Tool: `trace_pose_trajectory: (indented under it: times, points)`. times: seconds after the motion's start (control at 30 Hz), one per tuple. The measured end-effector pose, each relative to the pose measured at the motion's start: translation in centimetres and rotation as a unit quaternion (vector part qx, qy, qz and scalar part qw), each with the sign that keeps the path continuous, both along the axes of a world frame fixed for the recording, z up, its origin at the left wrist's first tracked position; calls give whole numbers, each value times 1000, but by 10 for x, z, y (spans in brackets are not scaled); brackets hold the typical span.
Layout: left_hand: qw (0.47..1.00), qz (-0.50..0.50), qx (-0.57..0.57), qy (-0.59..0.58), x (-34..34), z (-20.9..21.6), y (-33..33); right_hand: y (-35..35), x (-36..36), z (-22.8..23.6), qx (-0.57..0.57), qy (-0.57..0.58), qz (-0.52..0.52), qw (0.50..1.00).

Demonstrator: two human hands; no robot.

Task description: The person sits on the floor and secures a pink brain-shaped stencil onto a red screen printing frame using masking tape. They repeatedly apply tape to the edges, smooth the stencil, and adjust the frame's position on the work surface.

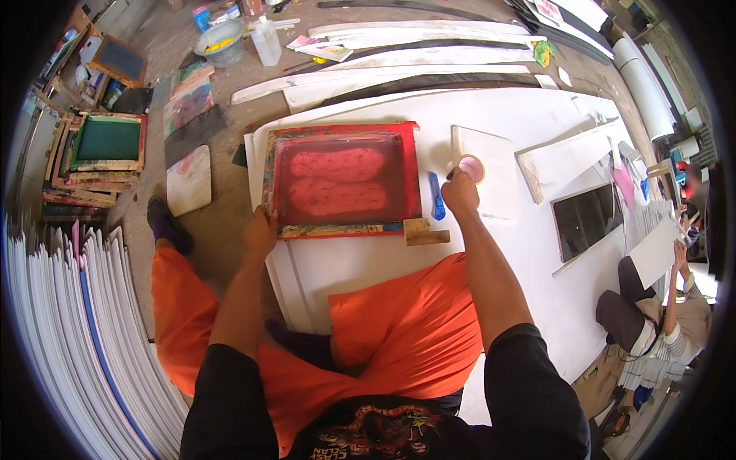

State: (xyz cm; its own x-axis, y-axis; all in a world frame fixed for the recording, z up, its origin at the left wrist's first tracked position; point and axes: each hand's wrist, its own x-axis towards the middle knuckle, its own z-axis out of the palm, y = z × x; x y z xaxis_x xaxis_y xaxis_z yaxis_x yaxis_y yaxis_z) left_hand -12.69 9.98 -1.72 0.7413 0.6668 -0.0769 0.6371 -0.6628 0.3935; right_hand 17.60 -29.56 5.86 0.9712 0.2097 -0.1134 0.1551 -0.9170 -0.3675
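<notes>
A screen-printing frame point(420, 165) with red-stained edges lies flat on the white sheets. Two pink sole-like shapes show in its dark red mesh. My left hand point(261, 232) is closed on the frame's near left corner. Right of the frame, my right hand point(461, 193) grips the near edge of a roll of tape point(472, 169) with a pinkish core. The roll rests over the corner of a pale flat board point(488, 146). Between the frame and my right hand lies a blue utility knife point(437, 196). A small wooden block point(426, 233) sits against the frame's near right corner.
White sheets point(529, 253) spread under everything, with a dark rectangular panel point(586, 218) on the right. Stacked boards point(84, 330) and more frames point(107, 146) stand left. Beyond are long strips point(414, 57), a bucket point(221, 42) and a bottle point(266, 42). Another person point(667, 322) sits at right, holding a sheet.
</notes>
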Motion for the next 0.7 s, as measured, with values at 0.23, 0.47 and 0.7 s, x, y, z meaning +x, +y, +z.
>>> trace_pose_trajectory:
  times: [0.23, 0.47, 0.7]
  points:
    - [999, -35, 18, 36, 4, 10, 15, -15, -2, -34, -101, 117, 26, 988]
    - [998, -67, 15, 4, 26, 48, 39, -26, 20, -38, 114, 241, -52, 963]
    - [998, -60, 12, 4, 14, 43, 15, -30, 13, 4, 9, 12, -79, 997]
